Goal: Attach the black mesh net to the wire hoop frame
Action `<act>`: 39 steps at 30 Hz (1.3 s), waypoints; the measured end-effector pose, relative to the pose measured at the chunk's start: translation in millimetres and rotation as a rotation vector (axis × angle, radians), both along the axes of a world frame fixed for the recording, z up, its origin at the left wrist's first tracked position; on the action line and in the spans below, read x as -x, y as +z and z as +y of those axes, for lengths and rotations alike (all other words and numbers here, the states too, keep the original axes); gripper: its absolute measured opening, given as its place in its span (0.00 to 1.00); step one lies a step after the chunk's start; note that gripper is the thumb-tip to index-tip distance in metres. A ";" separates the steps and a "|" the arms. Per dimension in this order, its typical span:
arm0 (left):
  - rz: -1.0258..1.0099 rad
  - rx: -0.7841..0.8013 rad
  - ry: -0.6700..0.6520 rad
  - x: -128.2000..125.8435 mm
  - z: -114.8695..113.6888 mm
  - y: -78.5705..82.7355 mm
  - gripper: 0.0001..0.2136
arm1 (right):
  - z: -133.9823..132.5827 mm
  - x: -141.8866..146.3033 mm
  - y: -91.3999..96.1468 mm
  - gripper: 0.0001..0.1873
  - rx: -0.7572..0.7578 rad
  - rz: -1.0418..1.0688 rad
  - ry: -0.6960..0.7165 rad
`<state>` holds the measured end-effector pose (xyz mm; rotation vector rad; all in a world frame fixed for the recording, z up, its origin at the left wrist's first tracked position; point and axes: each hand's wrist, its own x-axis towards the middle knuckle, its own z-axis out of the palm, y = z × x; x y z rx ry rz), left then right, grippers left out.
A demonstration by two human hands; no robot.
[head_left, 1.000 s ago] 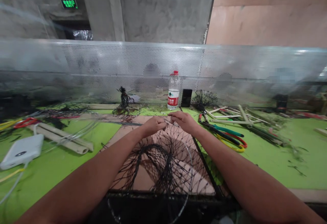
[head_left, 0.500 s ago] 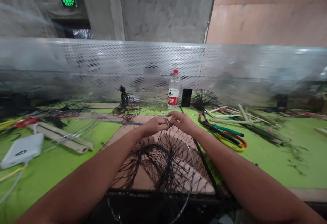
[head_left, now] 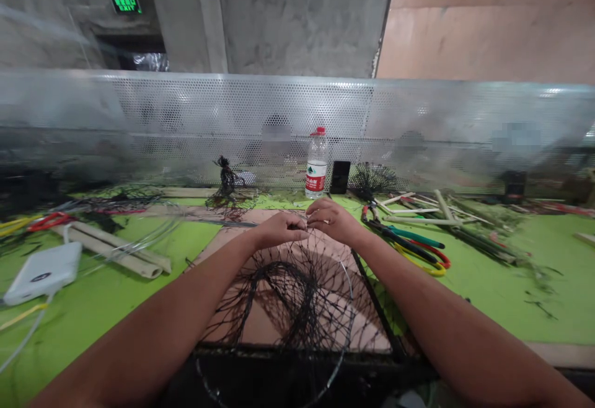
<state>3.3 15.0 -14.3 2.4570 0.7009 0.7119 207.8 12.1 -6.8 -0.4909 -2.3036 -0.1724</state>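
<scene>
Behind the green tabletop (head_left: 520, 309) we see a concrete wall (head_left: 297, 17) with a lit exit sign (head_left: 126, 4), and a perforated metal screen (head_left: 232, 110) runs along the far edge. Our left hand (head_left: 279, 230) and right hand (head_left: 333, 222) meet at the top of a black net (head_left: 283, 296), which hangs across a wire hoop (head_left: 351, 290) and down past a dark frame (head_left: 297, 353) at the near edge. Each grip is closed, pinching the mesh between the fingertips (head_left: 316, 212). Against a second ago, the hands have barely moved, only drawing slightly closer. The one container, a plastic water bottle (head_left: 317, 163) with a red cap, stands upright just beside a black phone (head_left: 340, 177); what it holds is hard to tell. Pliers (head_left: 409, 247) lie right of our right hand, pale sticks (head_left: 418, 219) beyond them, and a white power bank (head_left: 43, 273) sits far to the left.
</scene>
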 end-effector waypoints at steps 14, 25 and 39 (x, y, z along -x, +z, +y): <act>-0.198 -0.149 0.314 1.9 4.7 -1.7 0.14 | -5.4 10.7 -6.1 0.12 0.215 0.271 0.010; -0.170 -0.079 0.276 4.0 11.1 -5.7 0.16 | -3.1 -0.6 -3.6 0.08 0.536 0.146 0.083; -0.029 -0.178 0.447 -0.1 6.6 1.1 0.17 | -1.8 -8.3 -7.4 0.07 0.973 0.287 0.269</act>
